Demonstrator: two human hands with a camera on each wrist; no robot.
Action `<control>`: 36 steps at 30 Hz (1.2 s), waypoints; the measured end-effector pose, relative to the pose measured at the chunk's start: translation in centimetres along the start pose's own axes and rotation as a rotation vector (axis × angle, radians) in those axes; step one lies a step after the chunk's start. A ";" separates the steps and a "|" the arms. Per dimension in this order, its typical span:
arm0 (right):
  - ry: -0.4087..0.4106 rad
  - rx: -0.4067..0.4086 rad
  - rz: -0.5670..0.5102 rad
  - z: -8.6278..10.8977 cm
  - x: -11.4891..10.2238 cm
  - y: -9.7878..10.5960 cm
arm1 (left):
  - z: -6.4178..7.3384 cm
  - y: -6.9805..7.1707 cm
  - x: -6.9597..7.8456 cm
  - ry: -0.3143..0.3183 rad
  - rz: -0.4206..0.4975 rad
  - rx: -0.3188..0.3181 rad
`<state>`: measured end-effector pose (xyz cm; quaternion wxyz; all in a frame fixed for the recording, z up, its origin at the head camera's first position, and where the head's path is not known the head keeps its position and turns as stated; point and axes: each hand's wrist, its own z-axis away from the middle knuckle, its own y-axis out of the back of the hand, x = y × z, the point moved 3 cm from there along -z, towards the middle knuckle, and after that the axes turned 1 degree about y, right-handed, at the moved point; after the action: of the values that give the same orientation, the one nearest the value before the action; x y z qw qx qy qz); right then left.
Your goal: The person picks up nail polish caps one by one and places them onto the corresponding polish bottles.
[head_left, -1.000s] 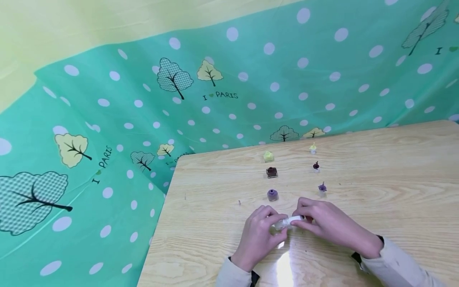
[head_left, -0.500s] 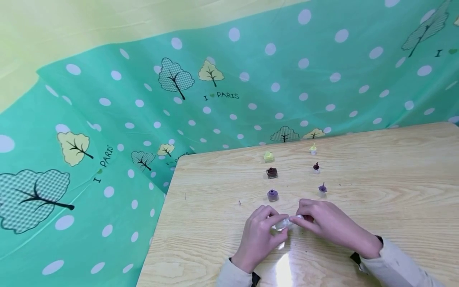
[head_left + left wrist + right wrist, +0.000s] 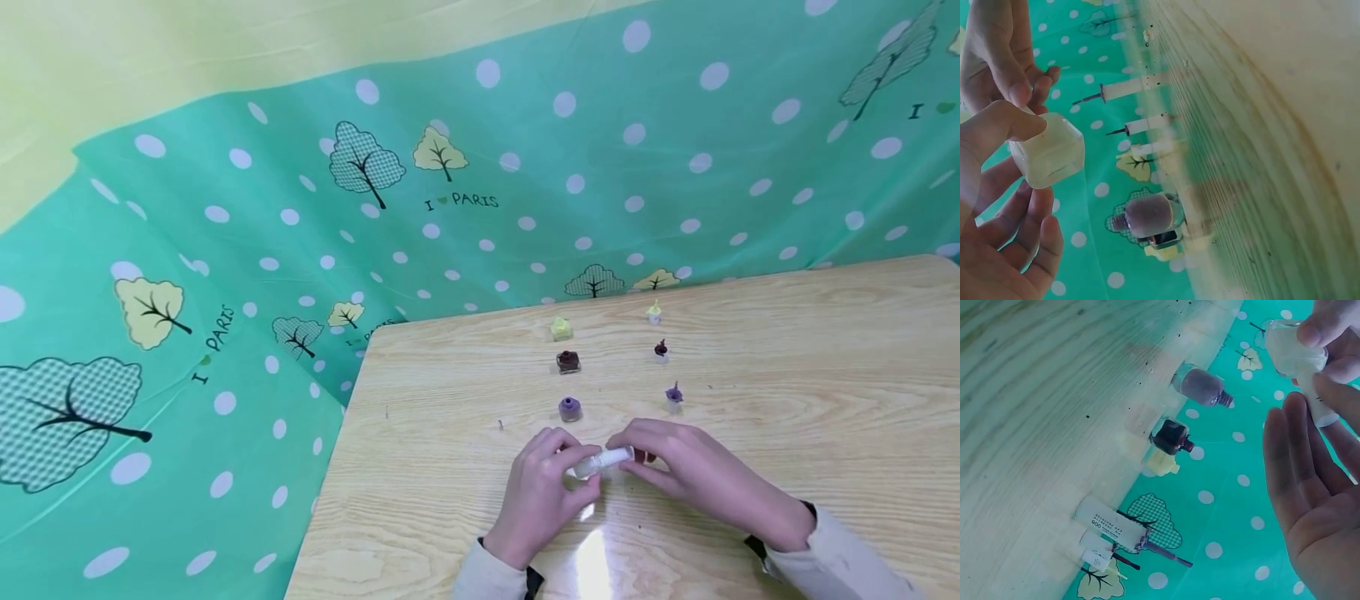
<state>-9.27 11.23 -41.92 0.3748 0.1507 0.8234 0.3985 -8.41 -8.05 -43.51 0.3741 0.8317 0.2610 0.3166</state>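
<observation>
My left hand [image 3: 543, 483] pinches a bottle of whitish nail polish [image 3: 1054, 150] by its glass body, just above the table. The bottle lies tilted on its side, its long white cap [image 3: 1319, 403] pointing right. At the cap end, my right hand [image 3: 682, 458] has thumb and fingertips on the cap, while its other fingers stretch out behind it in the right wrist view. The cap looks seated on the bottle's neck. Beyond the hands stand uncapped bottles of purple polish [image 3: 570, 408], dark brown polish [image 3: 568, 361] and pale yellow polish [image 3: 561, 328].
To the right of the open bottles, upturned caps stand brush up: a purple-brushed cap [image 3: 674, 397], a dark-brushed cap [image 3: 661, 351] and a yellow-brushed cap [image 3: 655, 313]. A green dotted cloth [image 3: 525, 167] hangs behind the wooden table [image 3: 810, 375].
My right fingers covered the white cap half a second ago; now they have shifted and more of the cap shows. The left hand and bottle stay in place.
</observation>
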 end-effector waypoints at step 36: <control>-0.139 -0.033 0.022 0.1 -0.1 -0.1 | 0.0 0.3 0.8 -0.040 -0.022 0.012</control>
<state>-9.06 11.16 -41.99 0.4290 0.1806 0.7871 0.4048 -7.88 -7.71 -42.98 0.3776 0.8372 0.2647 0.2938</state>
